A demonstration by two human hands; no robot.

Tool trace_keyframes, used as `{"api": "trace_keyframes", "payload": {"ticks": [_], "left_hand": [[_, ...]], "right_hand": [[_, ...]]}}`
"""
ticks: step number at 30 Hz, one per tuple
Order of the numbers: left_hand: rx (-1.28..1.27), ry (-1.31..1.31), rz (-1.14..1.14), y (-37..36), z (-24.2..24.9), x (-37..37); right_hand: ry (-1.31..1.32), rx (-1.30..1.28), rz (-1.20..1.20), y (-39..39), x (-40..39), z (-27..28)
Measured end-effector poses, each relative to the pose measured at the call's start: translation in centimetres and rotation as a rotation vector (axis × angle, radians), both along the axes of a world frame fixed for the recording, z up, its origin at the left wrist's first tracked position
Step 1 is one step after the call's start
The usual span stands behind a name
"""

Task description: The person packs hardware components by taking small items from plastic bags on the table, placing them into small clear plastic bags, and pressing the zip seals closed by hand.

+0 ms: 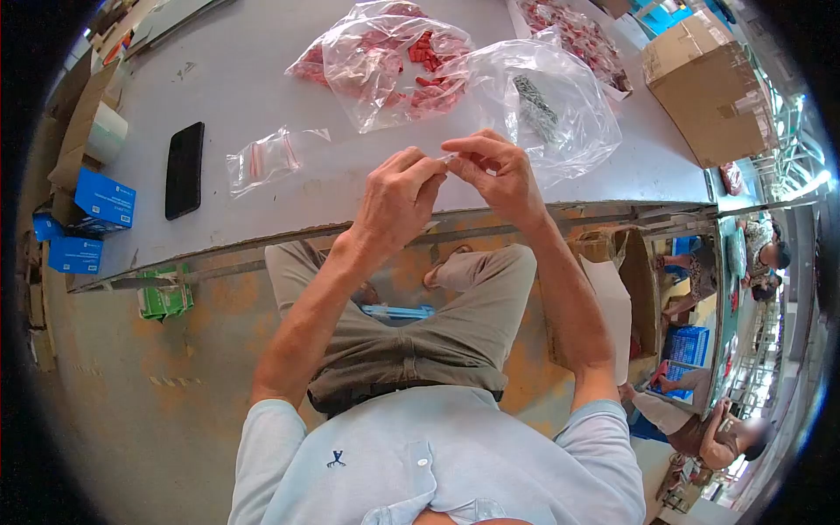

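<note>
My left hand (398,194) and my right hand (500,173) meet above the table's near edge, fingers pinched close together. Something small and pale shows between the fingertips, too small to name. Beyond them lies a large clear plastic bag (372,74) with many small red pieces (426,54) in and around it. Right of that, another clear bag (584,118) holds a clump of dark grey-green small parts (535,107). To the left a small clear bag (293,160) with thin reddish pieces inside lies flat on the table.
A black phone (185,171) lies on the grey table (236,96). Blue boxes (105,201) stand at its left edge. A cardboard box (709,92) and a heap of red packets (573,35) are at the right. Several people sit farther right, one person (713,433) nearest.
</note>
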State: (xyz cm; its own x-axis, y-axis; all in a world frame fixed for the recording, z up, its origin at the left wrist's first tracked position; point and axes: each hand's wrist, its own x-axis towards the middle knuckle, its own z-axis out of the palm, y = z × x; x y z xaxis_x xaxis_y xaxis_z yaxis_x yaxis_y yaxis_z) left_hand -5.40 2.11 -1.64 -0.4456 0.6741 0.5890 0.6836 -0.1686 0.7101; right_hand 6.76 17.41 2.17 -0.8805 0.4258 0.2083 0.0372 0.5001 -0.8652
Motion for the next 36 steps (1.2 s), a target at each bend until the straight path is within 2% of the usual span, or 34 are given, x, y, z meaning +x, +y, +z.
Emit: {"api": "trace_keyframes", "payload": {"ticks": [4, 6, 7, 9, 10, 11, 12, 14, 15, 17, 18, 20, 21, 23, 24, 26, 30, 32, 36], "left_hand": [[-0.018, 0.016, -0.021, -0.3, 0.2, -0.2], [-0.037, -0.068, -0.039, -0.4, 0.5, -0.1], [-0.036, -0.066, -0.039, -0.4, 0.5, -0.2], [-0.019, -0.239, -0.038, -0.3, 0.2, -0.6], [-0.019, -0.237, -0.038, -0.3, -0.2, -0.8], [-0.034, -0.396, -0.043, -0.4, -0.7, -1.1], [-0.049, -0.556, -0.047, -0.4, -1.1, -1.4], [-0.04, -0.605, -0.057, -0.4, -1.9, -2.0], [-0.03, -0.658, -0.069, -0.4, -2.2, -2.2], [-0.021, -0.653, -0.045, -0.3, -2.5, -2.4], [-0.012, -0.648, -0.024, -0.3, -2.6, -2.4], [-0.008, -0.65, -0.018, -0.1, -2.9, -2.4], [0.003, -0.648, -0.012, 0.0, -2.9, -2.5], [0.006, -0.641, -0.016, -0.1, -2.7, -2.4], [0.009, -0.633, -0.027, -0.2, -2.6, -2.3], [-0.01, -0.581, 0.005, -0.4, -2.2, -2.3], [0.042, -0.543, -0.005, 0.1, -2.6, -2.0], [0.018, -0.511, -0.013, -0.1, -2.5, -2.2], [0.0, -0.394, 0.016, -0.1, -2.2, -1.8]], "right_hand": [[0.014, 0.018, 0.015, -0.1, 0.5, 0.7], [0.004, 0.016, 0.021, 0.1, 0.8, 0.9], [0.054, 0.0, -0.039, 0.4, 1.0, 1.0], [0.106, -0.014, -0.096, 1.8, 1.5, 1.6], [0.094, -0.016, -0.167, 3.3, 1.6, 2.2], [0.083, -0.017, -0.239, 4.9, 1.6, 2.7], [0.041, 0.125, -0.285, 6.6, 1.3, 2.9], [-0.095, 0.394, -0.338, 10.4, 0.5, 3.0], [-0.093, 0.391, -0.337, 12.6, 0.0, 2.5], [-0.188, 0.902, -0.37, 16.7, -1.2, 1.1], [-0.188, 0.899, -0.37, 17.9, -1.8, 0.8], [-0.447, 1.021, -0.38, 19.5, -3.0, 0.3], [-0.444, 1.02, -0.376, 20.5, -3.5, 0.0], [-0.673, 0.898, -0.236, 22.1, -4.2, -1.3], [-0.673, 0.896, -0.233, 22.8, -4.5, -2.4], [-0.604, 0.842, -0.24, 24.1, -4.6, -3.9], [-0.61, 0.79, -0.242, 23.2, -3.9, -2.9], [-0.489, 0.656, -0.363, 23.3, -3.6, -3.2], [-0.393, 0.592, -0.457, 21.5, -2.7, -1.6]]}}
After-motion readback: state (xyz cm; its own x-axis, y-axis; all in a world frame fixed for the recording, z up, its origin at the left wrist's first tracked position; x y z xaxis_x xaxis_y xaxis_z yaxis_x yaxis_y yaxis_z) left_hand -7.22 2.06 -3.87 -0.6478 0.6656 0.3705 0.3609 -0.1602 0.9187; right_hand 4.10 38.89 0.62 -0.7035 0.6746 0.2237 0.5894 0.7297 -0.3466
